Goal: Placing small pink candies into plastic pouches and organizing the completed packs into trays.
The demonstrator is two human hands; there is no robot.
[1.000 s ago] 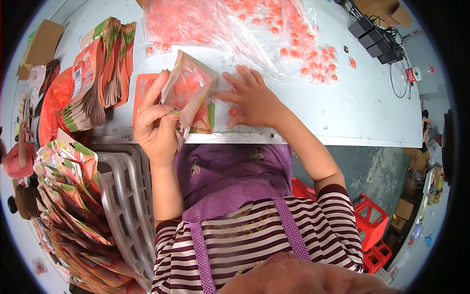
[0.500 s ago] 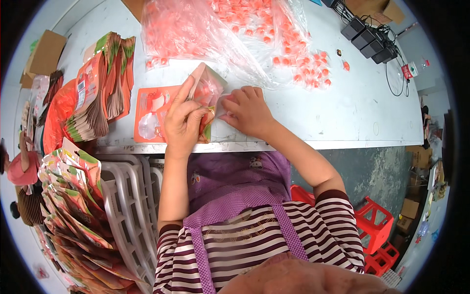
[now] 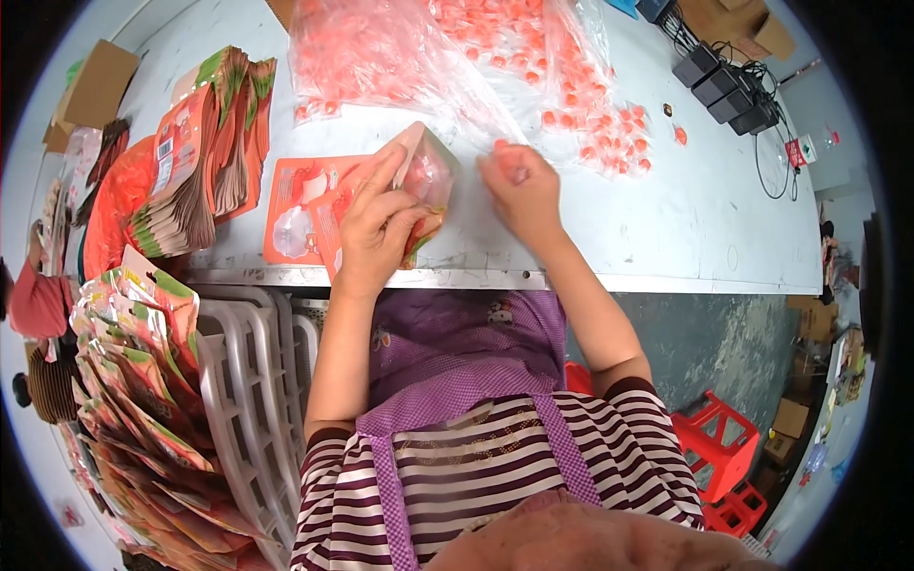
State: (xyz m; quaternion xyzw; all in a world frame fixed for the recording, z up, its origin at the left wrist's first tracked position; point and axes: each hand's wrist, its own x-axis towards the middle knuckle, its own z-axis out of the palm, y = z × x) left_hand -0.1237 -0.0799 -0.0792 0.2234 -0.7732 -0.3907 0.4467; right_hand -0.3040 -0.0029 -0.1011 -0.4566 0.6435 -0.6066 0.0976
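Observation:
My left hand point(image 3: 373, 228) grips a red and green pouch point(image 3: 427, 162) near its lower side, thumb and fingers pinching it. The pouch's mouth gapes toward the upper right, and something clear and pinkish shows inside. To the right, apart from the pouch, my right hand point(image 3: 524, 195) is raised with curled fingers. A small red piece point(image 3: 511, 160) shows at its fingertips, slightly blurred. Under and left of my left hand, a flat red pouch point(image 3: 293, 214) with a clear window lies on the table.
Clear plastic bags point(image 3: 381, 57) full of small red wrapped pieces lie at the back; loose pieces point(image 3: 614, 143) spill rightward. Stacked pouches point(image 3: 195, 152) stand left. Filled pouches point(image 3: 143, 371) sit by a grey plastic crate point(image 3: 249, 381). Black adapters point(image 3: 724, 90) lie back right, red stools point(image 3: 714, 443) below.
My right hand has drawn away from the pouch mouth, up and to the right. My left hand, still gripping the pouch, has shifted slightly right. More of the open mouth shows.

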